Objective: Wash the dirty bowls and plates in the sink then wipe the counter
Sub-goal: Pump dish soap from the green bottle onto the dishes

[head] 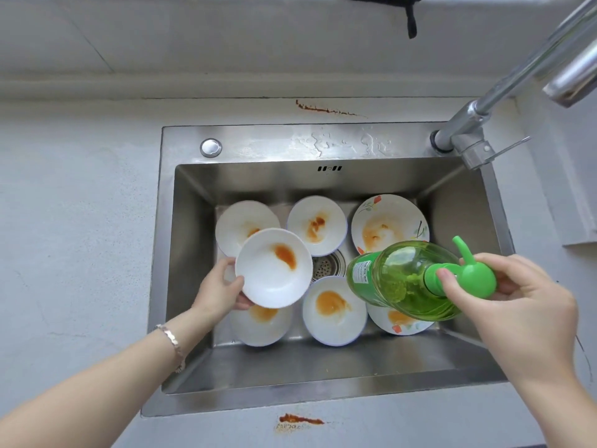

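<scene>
Dirty bowl (273, 270) lifted over sink (190, 253), orange smear inside. My left hand (223, 287) grips its rim, thumb on edge, fingers beneath. My right hand (523, 295) wraps round pump neck of green soap bottle (403, 279), tipped sideways above near plate (400, 321). Far plate (391, 221) and four other smeared bowls (316, 224) on sink floor round drain (326, 265). Orange stain (300, 420) on counter (80, 221) in front.

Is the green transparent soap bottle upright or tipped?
Tipped: the green transparent soap bottle lies nearly sideways over the steel sink, its pump end held by the right hand.
</scene>
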